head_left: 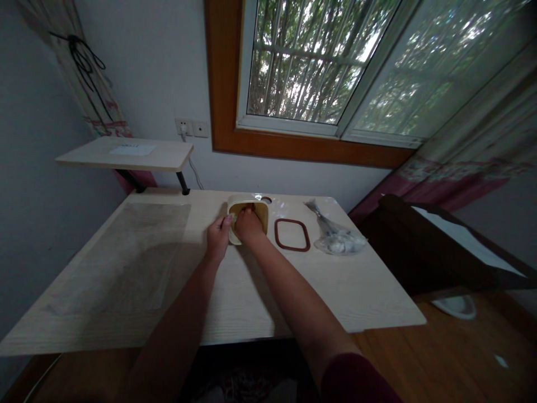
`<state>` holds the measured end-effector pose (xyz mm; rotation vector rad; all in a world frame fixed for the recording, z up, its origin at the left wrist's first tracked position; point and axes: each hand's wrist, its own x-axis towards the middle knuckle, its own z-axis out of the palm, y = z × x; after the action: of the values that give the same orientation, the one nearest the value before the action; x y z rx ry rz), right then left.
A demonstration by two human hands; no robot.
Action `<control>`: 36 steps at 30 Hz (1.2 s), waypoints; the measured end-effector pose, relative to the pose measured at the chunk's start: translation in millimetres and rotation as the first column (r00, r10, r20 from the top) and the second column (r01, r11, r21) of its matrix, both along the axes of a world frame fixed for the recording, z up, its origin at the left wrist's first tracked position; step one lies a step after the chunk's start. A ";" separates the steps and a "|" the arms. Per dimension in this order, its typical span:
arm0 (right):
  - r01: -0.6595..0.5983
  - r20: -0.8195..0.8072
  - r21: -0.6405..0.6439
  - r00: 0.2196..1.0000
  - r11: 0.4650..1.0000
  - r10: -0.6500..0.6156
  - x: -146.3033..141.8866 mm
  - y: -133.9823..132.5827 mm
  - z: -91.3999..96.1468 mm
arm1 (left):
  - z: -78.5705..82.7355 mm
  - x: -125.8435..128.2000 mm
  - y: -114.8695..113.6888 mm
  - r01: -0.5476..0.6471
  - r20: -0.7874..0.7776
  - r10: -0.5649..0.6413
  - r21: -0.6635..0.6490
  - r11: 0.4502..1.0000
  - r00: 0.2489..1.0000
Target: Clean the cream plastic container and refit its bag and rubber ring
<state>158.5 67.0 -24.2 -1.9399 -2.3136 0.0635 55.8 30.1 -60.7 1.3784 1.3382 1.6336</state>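
A cream-coloured bin (263, 224) with rounded corners lies tipped on the table, its opening towards me. My left hand (218, 236) grips the left side of its rim, thumb up along the edge. Inside the opening is my right hand (248, 225), knuckles bent and fingers curled. Its fingertips, and whatever they may hold, are hidden within the bin. To the right of the bin, a reddish-brown rounded-square ring (292, 235) lies flat. Farther right rests a clear plastic bag (339, 240), gathered and twisted at its upper end, with pale contents that I cannot make out.
A transparent sheet (121, 257) covers the left part of the pale wooden table (314, 296). A raised shelf (126, 154) with a paper label stands at the back left. Behind are a wall socket (184, 127) and a window; a dark brown piece of furniture (411, 252) is at right.
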 end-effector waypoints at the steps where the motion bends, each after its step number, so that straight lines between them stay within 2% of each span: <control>1: 0.006 0.003 -0.001 1.000 1.000 -0.006 0.0 -0.6 0.4 | 1.0 0.5 -0.9 -0.003 -0.003 0.003 0.001 1.000 1.000; 8: 0.025 0.060 -0.110 0.998 0.994 -0.019 -1.7 -4.6 1.3 | -1.0 2.8 -4.4 0.001 -0.005 -0.001 0.009 1.000 1.000; 18: -0.031 0.032 -0.117 0.999 0.993 0.035 2.8 -4.1 -0.4 | -3.8 -1.1 -1.8 0.039 -0.009 -0.039 0.003 0.999 0.999; 21: -0.077 -0.007 -0.136 0.997 0.988 0.077 4.3 -5.6 -1.5 | -5.6 -3.4 0.5 0.039 0.020 -0.039 -0.005 0.999 0.999; 25: -0.205 -0.083 -0.169 0.978 0.964 0.193 5.8 -7.5 -2.2 | -8.6 -5.5 1.5 0.057 0.067 -0.056 -0.023 0.998 0.996; 31: -0.348 -0.186 -0.122 0.928 0.930 0.323 13.2 -10.7 -5.6 | -9.3 -3.5 -2.4 0.050 0.056 -0.047 -0.038 0.998 0.997; 36: -0.302 -0.198 -0.053 0.938 0.952 0.286 16.6 -12.5 -13.9 | -8.0 0.1 -5.5 0.026 0.013 -0.025 -0.048 0.998 1.000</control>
<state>175.1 54.5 -38.1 -1.5260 -2.4834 0.3596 55.9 24.7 -68.7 1.3492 1.3389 1.5803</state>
